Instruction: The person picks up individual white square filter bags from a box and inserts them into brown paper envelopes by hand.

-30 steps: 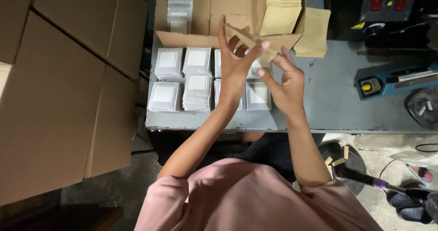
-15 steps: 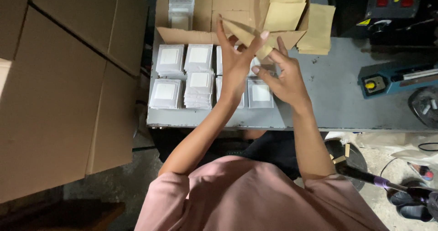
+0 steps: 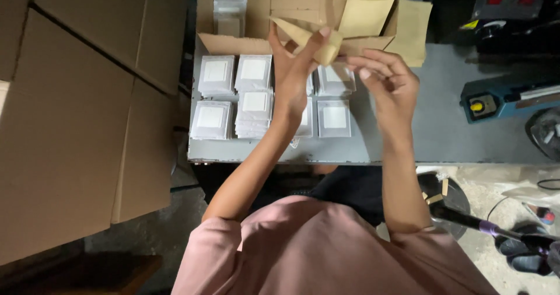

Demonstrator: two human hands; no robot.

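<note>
Compared with a second ago, the tan paper envelope (image 3: 309,41) sits a little higher over the grey table (image 3: 455,126), and the left hand's fingers now fold over its right end instead of lying spread across it. The left hand (image 3: 294,76) pinches the envelope between thumb and fingers, wrist raised, forearm reaching up from the lower left. The right hand (image 3: 388,82) has drawn slightly away; its fingers curl loosely just beside the envelope's end, and whether they touch it cannot be told. Both hands cover some of the white square packets (image 3: 236,94) stacked in rows on the table. The open cardboard box (image 3: 280,15) behind them is cut off at the top edge, as is the pile of envelopes (image 3: 364,3) inside it.
</note>
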